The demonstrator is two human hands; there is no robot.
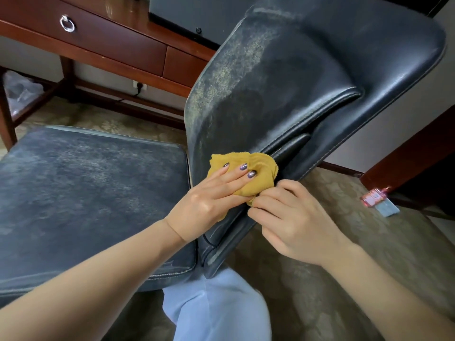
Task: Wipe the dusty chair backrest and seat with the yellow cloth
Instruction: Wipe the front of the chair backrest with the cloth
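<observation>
The dark leather chair backrest (283, 77) rises at centre right, grey-yellow with dust on its left half and darker and shinier toward the right. The seat (93, 193) lies at the left under a mottled dust film. The bunched yellow cloth (261, 168) sits against the lower backrest. My left hand (211, 195) presses it there with straight fingers laid flat on top. My right hand (288, 217) has curled fingers pinching the cloth's lower right corner at the backrest's edge.
A reddish wooden desk (118, 45) with a ring-pull drawer stands behind the chair, with a wall socket and cable beneath it. Patterned carpet (369, 242) covers the floor. A small red-and-blue packet (379, 200) lies at the right. My knee in light trousers (216, 308) is below the chair.
</observation>
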